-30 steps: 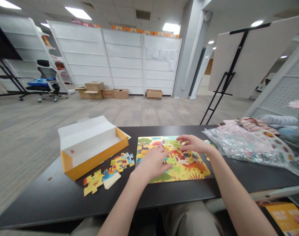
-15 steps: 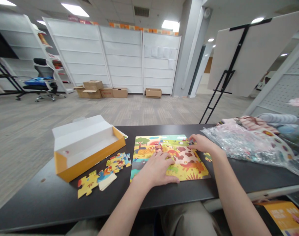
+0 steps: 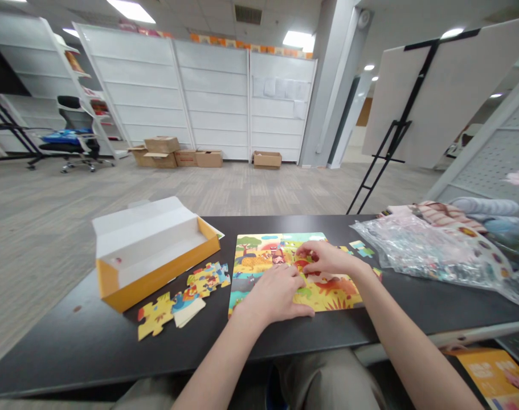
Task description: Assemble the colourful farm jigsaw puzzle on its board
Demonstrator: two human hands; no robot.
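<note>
Black table (image 3: 126, 347) bears a puzzle (image 3: 254, 261), left hand (image 3: 278, 293) loosely spread, right hand (image 3: 330, 259) curled, grip unclear

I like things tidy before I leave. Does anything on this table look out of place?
One small thing: among the loose pieces left of the puzzle lie a few plain cream pieces, blank where the others show pictures, probably turned face down. I see no spill or damage.
</note>
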